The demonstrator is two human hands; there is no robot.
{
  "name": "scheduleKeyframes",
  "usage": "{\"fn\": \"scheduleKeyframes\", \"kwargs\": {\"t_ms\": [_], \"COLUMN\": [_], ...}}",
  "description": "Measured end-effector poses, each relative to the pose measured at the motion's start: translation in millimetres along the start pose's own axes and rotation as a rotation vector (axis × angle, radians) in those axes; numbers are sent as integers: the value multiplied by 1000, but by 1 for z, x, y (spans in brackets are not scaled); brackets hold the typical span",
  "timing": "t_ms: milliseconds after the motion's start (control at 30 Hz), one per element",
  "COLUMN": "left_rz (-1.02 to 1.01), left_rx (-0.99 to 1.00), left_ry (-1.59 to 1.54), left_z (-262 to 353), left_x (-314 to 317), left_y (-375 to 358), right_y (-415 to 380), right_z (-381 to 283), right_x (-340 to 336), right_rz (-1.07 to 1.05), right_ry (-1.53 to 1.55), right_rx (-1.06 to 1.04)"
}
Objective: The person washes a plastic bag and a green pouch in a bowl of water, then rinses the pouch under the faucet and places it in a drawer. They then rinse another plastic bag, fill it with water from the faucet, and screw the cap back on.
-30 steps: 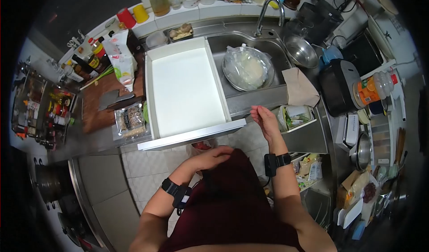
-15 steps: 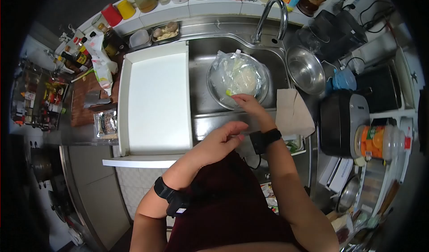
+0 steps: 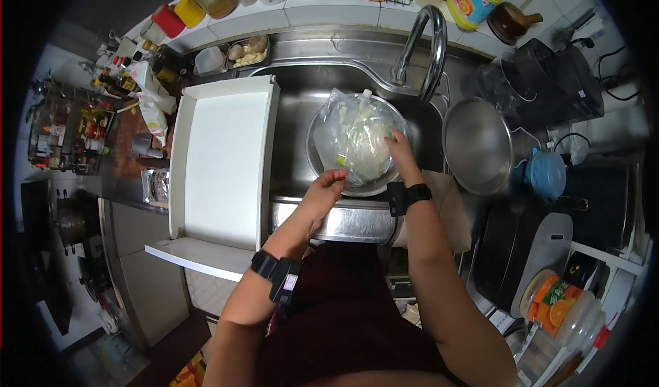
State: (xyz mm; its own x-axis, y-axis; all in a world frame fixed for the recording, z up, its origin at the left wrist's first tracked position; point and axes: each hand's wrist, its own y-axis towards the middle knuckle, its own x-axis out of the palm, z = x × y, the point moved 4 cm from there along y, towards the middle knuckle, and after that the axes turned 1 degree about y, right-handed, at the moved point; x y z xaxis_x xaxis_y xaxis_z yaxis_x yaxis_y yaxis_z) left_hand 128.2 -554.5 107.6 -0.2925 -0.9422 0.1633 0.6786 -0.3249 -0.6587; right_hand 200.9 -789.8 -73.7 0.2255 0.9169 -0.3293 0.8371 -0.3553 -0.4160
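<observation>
A clear plastic bag point(image 3: 360, 136) with pale, cabbage-like contents rests in a round metal basin point(image 3: 314, 164) in the sink point(image 3: 292, 126). My left hand point(image 3: 322, 196) is at the bag's near left edge, over the basin rim, fingers slightly apart. At the bag's right side is my right hand point(image 3: 403, 157), its bent fingertips against or just beside the plastic; a firm grip cannot be made out. Both wrists wear black straps.
A white pulled-out drawer point(image 3: 223, 160) stands left of the sink. The faucet point(image 3: 429, 50) arches behind it. On the right are a metal bowl point(image 3: 478, 146), a brown cloth point(image 3: 436, 215) and a plastic jar point(image 3: 559, 308). Several bottles line the left counter.
Both hands have moved forward to the bag, the left to its near left edge and the right to its right side. The camera view has shifted.
</observation>
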Motion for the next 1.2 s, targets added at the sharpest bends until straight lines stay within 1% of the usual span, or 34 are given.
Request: {"fn": "scheduleKeyframes", "kwargs": {"t_ms": [100, 167, 200, 233, 333, 367, 467, 500, 600, 633, 733, 867, 967, 1067, 1133, 1200], "left_rz": [47, 106, 101, 94, 80, 76, 91, 104, 129, 128, 143, 144, 219, 293, 336, 334], "left_rx": [-62, -85, -99, -113, -165, -186, -183, -174, -166, -171, -160, -165, -91, 79, 64, 78], "left_ry": [-16, 22, 44, 68, 96, 98, 148, 167, 189, 176, 112, 27, -15, 503, 589, 670], "left_z": [-13, -21, -27, -32, -44, -46, -59, -57, -56, -57, -52, -52, -41, -74, -64, -62], "left_x": [0, 2, 2, 2, 2, 1, -7, -8, -15, -18, -15, -15, -12, -36, -35, -36], "left_y": [28, 44, 52, 60, 79, 85, 103, 106, 112, 116, 117, 127, 121, 153, 150, 157], "right_y": [6, 4, 3, 3, 1, -2, -5, -5, 1, -3, -12, -26, -30, -36, -47, -54], "right_z": [1, 3, 8, 9, 12, 13, -1, -2, -7, -13, -20, -22, -17, -22, -23, -26], "right_x": [1, 6, 9, 15, 24, 23, 12, 11, -1, -7, -16, -6, -7, -14, -16, -19], "right_rz": [29, 69, 90, 61, -141, -86, -201, -132, -30, 77, 61, -215, -151, 60, 152, 170], "right_ry": [-305, -372, -403, -503, -559, -612, -617, -587, -618, -567, -198, 244, 29, -398, -373, -354], "right_rx": [-26, 73, 127, 97, 158, 123, 113, 46, -72, -122, -214, 92, 94, -58, -83, -81]}}
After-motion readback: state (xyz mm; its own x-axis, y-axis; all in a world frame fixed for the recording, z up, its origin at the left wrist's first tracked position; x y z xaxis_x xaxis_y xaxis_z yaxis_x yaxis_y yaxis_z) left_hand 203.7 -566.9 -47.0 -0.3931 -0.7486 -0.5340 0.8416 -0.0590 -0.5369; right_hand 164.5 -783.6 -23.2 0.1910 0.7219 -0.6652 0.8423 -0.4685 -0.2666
